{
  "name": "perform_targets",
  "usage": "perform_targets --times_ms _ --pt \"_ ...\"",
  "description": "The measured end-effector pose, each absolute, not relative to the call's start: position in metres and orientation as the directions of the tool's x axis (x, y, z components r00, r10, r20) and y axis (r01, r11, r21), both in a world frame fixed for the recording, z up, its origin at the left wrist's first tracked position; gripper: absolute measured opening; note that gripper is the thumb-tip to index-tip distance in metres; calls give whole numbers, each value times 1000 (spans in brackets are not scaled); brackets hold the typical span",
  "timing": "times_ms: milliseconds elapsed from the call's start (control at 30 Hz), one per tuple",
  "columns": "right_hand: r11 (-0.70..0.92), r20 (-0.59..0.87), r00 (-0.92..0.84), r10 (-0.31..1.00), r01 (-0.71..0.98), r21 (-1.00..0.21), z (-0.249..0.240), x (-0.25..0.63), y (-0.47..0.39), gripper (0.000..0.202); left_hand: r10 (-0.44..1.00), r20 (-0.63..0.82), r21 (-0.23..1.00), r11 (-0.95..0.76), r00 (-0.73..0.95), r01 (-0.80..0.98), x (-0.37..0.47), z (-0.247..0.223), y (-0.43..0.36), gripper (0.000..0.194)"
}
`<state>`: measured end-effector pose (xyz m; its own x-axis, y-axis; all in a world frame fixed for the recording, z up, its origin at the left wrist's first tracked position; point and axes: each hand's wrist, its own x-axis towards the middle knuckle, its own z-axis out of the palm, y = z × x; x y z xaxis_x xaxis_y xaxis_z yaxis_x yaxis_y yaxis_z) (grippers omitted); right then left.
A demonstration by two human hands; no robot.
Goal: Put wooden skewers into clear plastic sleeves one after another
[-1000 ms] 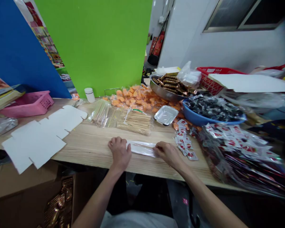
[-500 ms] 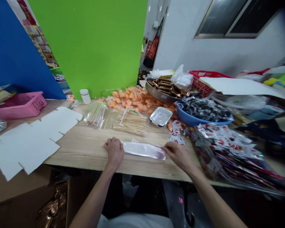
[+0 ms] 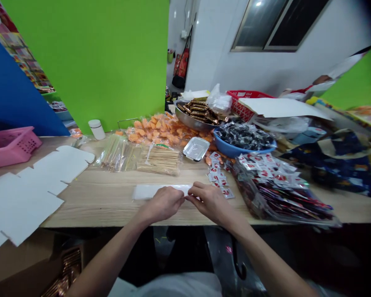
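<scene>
A long, narrow clear plastic sleeve (image 3: 144, 192) lies flat at the table's front, its right end running under my fingers. My left hand (image 3: 165, 202) is closed in a pinch at that end. Facing it, my right hand (image 3: 208, 201) pinches the same end, thumb and fingertips together and almost touching the left. Whether there is one sleeve or a thin stack, I cannot tell. Just beyond lie a bag of wooden sticks (image 3: 159, 160) and a foil tray (image 3: 196, 149). Small white and red sachets (image 3: 217, 172) are near my right hand.
Orange wrapped pieces (image 3: 156, 128) spread along the back. A steel bowl (image 3: 193, 121) holds brown packets; a blue basin (image 3: 231, 152) holds black wrapped items. A large bag of packets (image 3: 284, 202) fills the right. White cardboard (image 3: 34, 189) and a pink basket (image 3: 15, 146) sit left.
My left hand has moved right from the sleeve's left end to its right end, beside my right hand. The camera view has turned slightly right.
</scene>
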<state>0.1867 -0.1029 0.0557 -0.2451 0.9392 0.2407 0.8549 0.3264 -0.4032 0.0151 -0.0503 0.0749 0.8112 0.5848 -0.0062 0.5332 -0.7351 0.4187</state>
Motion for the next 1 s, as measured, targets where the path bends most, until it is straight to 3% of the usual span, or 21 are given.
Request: perform_targets --times_ms 133,233,333,500,667,800,900,1000 --pt "258 391 -30 920 798 -544 62 207 -102 28 647 -25 604 -598 762 528 1 59 -51 31" --pt "162 359 170 918 665 -729 57 219 -99 40 663 -42 685 -526 747 504 -4 52 -55 30" --pt "139 247 106 963 588 -796 48 203 -101 44 680 -58 760 -444 731 475 3 50 -61 28" --pt "304 229 -202 952 583 -753 40 159 -108 37 687 -21 886 -324 727 332 13 49 -69 28" --pt "124 138 13 990 363 -923 38 173 -106 34 718 -102 936 -166 688 312 2 42 -70 32" --pt "63 65 4 998 179 -982 34 180 -108 22 717 -131 975 -34 685 222 -1 37 -71 35" --pt "124 149 75 986 273 -954 37 172 -114 13 708 -118 992 47 696 120 3 36 -73 31" --pt "185 222 31 975 448 -875 42 164 -118 13 710 -144 989 130 689 72 5 33 -75 27"
